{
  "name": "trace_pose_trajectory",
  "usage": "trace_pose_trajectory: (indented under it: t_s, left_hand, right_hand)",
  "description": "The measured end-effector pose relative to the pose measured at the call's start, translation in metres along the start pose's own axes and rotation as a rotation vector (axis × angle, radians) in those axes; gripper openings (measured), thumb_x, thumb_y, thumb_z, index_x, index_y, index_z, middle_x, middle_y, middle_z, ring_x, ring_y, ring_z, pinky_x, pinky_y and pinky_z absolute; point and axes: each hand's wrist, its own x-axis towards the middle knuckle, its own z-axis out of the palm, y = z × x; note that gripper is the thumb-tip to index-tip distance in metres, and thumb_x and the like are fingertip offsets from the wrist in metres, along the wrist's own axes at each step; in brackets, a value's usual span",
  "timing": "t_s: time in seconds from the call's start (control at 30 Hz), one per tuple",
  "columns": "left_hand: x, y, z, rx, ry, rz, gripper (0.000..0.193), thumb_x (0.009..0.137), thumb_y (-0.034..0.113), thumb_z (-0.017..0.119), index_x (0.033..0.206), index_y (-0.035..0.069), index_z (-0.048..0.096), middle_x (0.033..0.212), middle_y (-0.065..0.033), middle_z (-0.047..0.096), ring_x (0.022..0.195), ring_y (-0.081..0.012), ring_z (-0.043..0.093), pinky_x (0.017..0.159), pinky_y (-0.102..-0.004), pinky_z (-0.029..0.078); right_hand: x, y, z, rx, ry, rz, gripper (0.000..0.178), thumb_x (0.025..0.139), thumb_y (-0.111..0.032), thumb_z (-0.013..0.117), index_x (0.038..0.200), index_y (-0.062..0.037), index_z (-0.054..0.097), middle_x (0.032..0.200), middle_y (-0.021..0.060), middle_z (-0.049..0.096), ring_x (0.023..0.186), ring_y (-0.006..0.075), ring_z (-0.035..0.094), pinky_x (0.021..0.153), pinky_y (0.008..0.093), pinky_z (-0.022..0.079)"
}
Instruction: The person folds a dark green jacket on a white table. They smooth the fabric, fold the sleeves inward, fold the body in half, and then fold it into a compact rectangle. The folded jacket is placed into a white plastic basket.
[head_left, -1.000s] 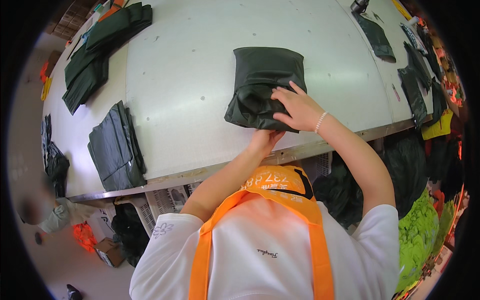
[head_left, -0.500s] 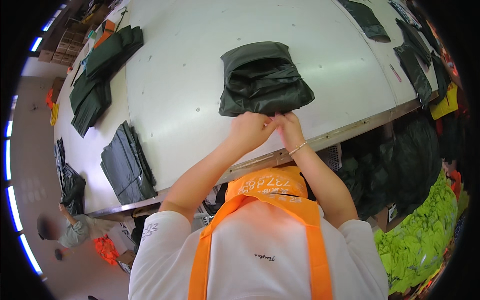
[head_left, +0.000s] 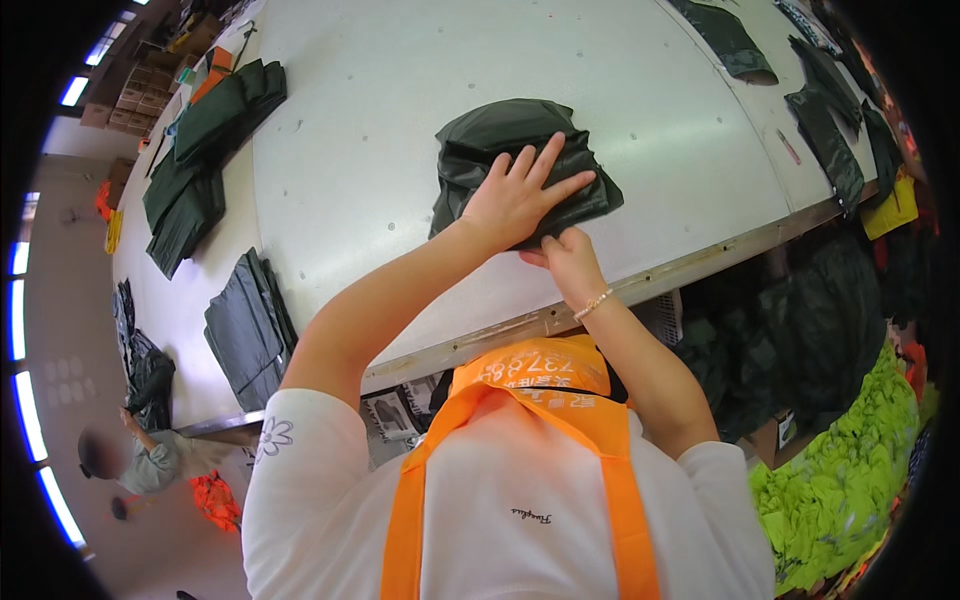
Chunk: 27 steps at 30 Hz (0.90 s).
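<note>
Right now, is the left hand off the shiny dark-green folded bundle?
No, the left hand lies with fingers spread on the shiny dark-green folded bundle.

Hands [head_left: 507,208] on dark bundle [head_left: 508,126], pale table [head_left: 345,210]

L hand [head_left: 518,200] palm down, fingers spread, farther fwd than R hand [head_left: 573,265]. L elbow [head_left: 338,335] bent approx. 90°-ish, forearm [head_left: 400,278] angled up & R. R fingers curled, thumb close by, grip unclear; R forearm [head_left: 640,345] angled up & L.
</note>
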Motion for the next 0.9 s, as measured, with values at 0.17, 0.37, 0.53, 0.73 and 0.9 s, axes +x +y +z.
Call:
trace_pose_trajectory:
  t_s: [0.17,0.37,0.53,0.73,0.9]
  left_hand:
    - [-0.012,0.001,-0.013,-0.269,-0.097,0.081,0.071,0.075,0.028,0.058,0.142,0.031,0.032,0.148,-0.0212,0.023,0.119,-0.0356,0.041,0.100,-0.0526,0.031]
    - [0.003,0.005,0.000,-0.041,-0.070,0.026,0.074,0.077,0.020,0.058,0.143,0.028,0.028,0.144,-0.0190,0.032,0.108,-0.0302,0.050,0.100,-0.0542,0.032]
    - [0.028,-0.011,0.006,-0.249,0.028,-0.023,0.071,0.077,0.005,0.055,0.141,0.002,0.026,0.136,-0.0136,0.043,0.094,-0.0266,0.055,0.091,-0.0398,0.045]
    - [0.043,-0.018,0.007,-0.363,-0.032,0.016,0.066,0.074,0.001,0.054,0.137,0.002,0.034,0.138,-0.0141,0.040,0.088,-0.0297,0.055,0.072,-0.0332,0.054]
    - [0.046,-0.008,0.016,-0.328,-0.158,0.066,0.059,0.078,0.004,0.053,0.136,0.006,0.038,0.143,-0.0108,0.036,0.091,-0.0290,0.056,0.067,-0.0344,0.056]
  right_hand:
    - [0.003,0.006,-0.014,-0.197,-0.011,0.024,0.016,0.089,0.002,0.041,0.093,0.0122,0.052,0.097,0.0172,0.059,0.083,0.0232,0.065,0.077,0.0318,0.057]
    - [-0.001,0.006,-0.017,-0.166,0.027,-0.097,0.012,0.087,0.001,0.047,0.093,0.0104,0.050,0.091,0.0161,0.060,0.071,0.0201,0.063,0.067,0.0292,0.054]
    - [0.008,-0.018,-0.033,-0.655,0.468,-0.719,0.028,0.078,-0.005,0.064,0.102,0.0035,0.051,0.088,0.0103,0.057,0.077,0.0205,0.057,0.070,0.0308,0.047]
    - [0.032,-0.037,-0.034,-1.632,-0.044,-0.793,0.013,0.083,-0.009,0.054,0.089,-0.0037,0.065,0.091,0.0089,0.061,0.093,0.0245,0.058,0.080,0.0344,0.048]
    - [0.065,-0.044,-0.030,-2.022,-0.308,-0.044,0.020,0.086,-0.020,0.051,0.089,-0.0065,0.065,0.087,0.0078,0.065,0.082,0.0269,0.063,0.073,0.0396,0.050]
